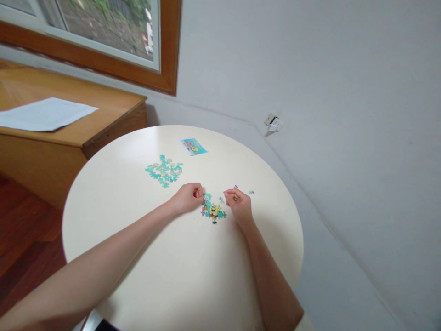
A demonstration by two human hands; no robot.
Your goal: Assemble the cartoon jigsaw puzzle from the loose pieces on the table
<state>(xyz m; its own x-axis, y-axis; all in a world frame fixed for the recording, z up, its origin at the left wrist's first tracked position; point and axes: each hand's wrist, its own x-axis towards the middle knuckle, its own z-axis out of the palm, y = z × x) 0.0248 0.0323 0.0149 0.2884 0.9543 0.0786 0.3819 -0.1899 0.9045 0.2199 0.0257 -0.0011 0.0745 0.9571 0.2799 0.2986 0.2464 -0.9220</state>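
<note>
A small patch of joined jigsaw pieces (pixel 213 211) lies on the round cream table (pixel 138 230), between my two hands. My left hand (pixel 188 197) rests on the table at the patch's left edge, fingers curled in a loose fist; what they hold is hidden. My right hand (pixel 238 204) rests just right of the patch, fingers curled in a pinch on something too small to name. A pile of loose teal pieces (pixel 164 170) lies farther back on the left. A couple of stray pieces (pixel 251 192) lie beyond my right hand.
A small picture card (pixel 193 146) lies near the table's far edge. A wooden desk (pixel 51 138) with a white sheet of paper (pixel 44 113) stands at the left under a window. A grey wall with a socket (pixel 273 122) runs along the right.
</note>
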